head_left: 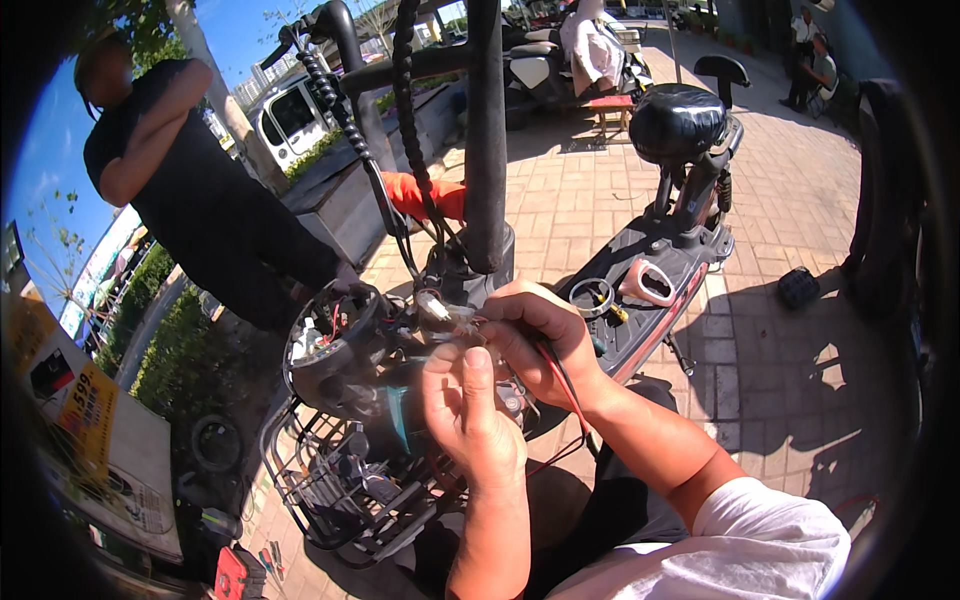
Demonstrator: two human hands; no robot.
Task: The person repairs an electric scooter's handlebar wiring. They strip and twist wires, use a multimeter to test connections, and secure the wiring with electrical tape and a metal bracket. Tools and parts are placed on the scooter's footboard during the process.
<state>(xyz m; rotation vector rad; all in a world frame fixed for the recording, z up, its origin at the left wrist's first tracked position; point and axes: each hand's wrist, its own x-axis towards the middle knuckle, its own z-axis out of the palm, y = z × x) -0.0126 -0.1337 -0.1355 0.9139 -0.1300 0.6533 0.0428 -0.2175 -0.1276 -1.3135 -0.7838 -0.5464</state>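
Note:
My two hands meet at the front of an electric scooter, over a bundle of thin wires (466, 322). My right hand (545, 335) pinches the wires from the right, and red and black leads (562, 378) hang below it. My left hand (472, 408) is closed from below, thumb up, its fingertips at the same wires; the exact grip is partly hidden. Just beyond the fingers is a white plastic connector (432, 305). To the left, an open round dark housing (335, 345) shows more wires and small connectors inside.
A wire basket (335, 490) hangs below the housing. The steering stem (487, 150) rises ahead. Loose ring-shaped parts (648, 282) lie on the footboard (640, 330), before the black seat (680, 122). A person (190, 180) stands at left. A red box (238, 574) and hand tools (272, 560) lie on the paving.

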